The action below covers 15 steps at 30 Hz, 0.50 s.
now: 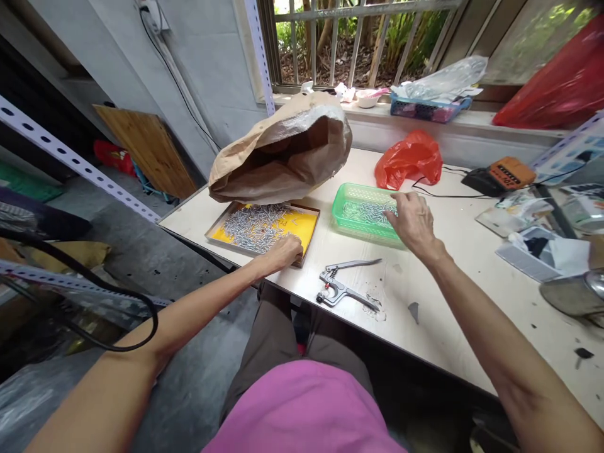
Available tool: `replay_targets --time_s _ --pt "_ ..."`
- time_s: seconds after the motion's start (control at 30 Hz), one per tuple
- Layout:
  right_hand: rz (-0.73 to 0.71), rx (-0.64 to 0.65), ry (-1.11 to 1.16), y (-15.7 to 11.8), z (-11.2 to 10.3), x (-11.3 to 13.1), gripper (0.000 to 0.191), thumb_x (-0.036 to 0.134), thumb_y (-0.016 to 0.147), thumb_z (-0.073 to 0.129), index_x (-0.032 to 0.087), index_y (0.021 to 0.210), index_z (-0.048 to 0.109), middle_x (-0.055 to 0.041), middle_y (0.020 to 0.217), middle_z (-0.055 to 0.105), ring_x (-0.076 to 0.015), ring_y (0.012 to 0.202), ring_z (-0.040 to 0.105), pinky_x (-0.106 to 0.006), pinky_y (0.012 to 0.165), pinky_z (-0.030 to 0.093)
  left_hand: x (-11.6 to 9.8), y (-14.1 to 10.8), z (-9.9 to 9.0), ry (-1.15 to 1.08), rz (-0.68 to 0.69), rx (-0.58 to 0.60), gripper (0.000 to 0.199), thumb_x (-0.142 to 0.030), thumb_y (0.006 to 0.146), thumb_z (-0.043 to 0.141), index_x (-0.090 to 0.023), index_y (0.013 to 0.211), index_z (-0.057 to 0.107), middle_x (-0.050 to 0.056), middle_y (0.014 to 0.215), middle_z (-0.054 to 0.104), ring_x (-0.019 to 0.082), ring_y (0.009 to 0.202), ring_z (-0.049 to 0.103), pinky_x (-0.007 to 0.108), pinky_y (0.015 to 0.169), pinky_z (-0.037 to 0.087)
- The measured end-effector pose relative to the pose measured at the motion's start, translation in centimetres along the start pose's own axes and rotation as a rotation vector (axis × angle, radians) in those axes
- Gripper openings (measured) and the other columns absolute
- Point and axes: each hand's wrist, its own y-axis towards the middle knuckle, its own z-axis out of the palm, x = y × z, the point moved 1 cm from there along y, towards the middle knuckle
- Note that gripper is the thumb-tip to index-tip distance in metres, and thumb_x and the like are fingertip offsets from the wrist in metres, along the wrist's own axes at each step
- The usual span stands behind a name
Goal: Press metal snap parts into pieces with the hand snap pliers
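Observation:
A shallow tray (310,234) with a yellow bottom holds many small silvery metal pieces (255,229). My left hand (284,251) rests at its near right corner with the fingers curled; whatever they may pinch is hidden. To the right is a green plastic basket (361,233) with more such metal pieces (372,212) in it. Over the basket's right end is my right hand (413,217), its thumb and fingers apart and nothing visible between them. Hand pliers (342,286) with grey handles lie on the table between my arms.
Behind the tray a large brown paper sack (283,151) gapes open. A red plastic bag (409,158) and an orange-black device (503,176) with a cable stand at the back of the table (443,327). A grey box (538,255) and metal pot (573,292) are at the right.

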Motion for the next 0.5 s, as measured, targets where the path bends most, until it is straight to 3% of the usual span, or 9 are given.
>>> replay_targets --time_s 0.13,0.27,0.4,0.5 --pt "-0.068 0.239 0.090 -4.4 -0.2 0.0 0.033 0.032 0.091 0.047 0.015 0.115 0.062 -0.0138 0.104 0.063 -0.0236 0.085 0.060 -0.038 0.074 0.047 0.0 -0.2 -0.7 -0.103 -0.045 -0.085 0.017 -0.010 0.076 0.056 -0.013 0.068 0.071 0.010 0.077 0.065 0.019 0.078 0.057 0.027 0.065 0.040" --pt "-0.140 0.529 0.275 -11.6 -0.2 3.0 0.030 0.037 0.095 0.045 0.019 0.108 0.064 -0.0083 0.100 0.064 -0.0188 0.084 0.062 -0.031 0.076 0.048 -2.4 -1.8 -0.9 -0.566 -0.179 -0.259 0.010 -0.016 0.077 0.060 -0.014 0.078 0.070 0.003 0.071 0.065 0.012 0.065 0.057 0.022 0.061 0.044" --pt "-0.105 0.707 0.189 -15.8 0.0 4.5 0.025 0.034 0.093 0.050 0.022 0.111 0.064 -0.0065 0.102 0.061 -0.0176 0.087 0.062 -0.027 0.074 0.046 -6.5 -3.2 1.2 -1.124 -0.367 -0.065 0.015 -0.025 0.077 0.063 -0.012 0.082 0.068 -0.003 0.056 0.057 0.007 0.044 0.048 0.018 0.043 0.038" --pt "-0.084 0.717 0.092 -16.5 0.1 4.8 0.023 0.028 0.095 0.046 0.021 0.107 0.064 -0.0064 0.099 0.060 -0.0175 0.088 0.061 -0.027 0.074 0.044 -7.9 -3.2 3.3 -1.243 -0.465 0.023 0.017 -0.028 0.074 0.067 -0.011 0.076 0.067 -0.004 0.051 0.054 0.005 0.040 0.042 0.017 0.038 0.031"
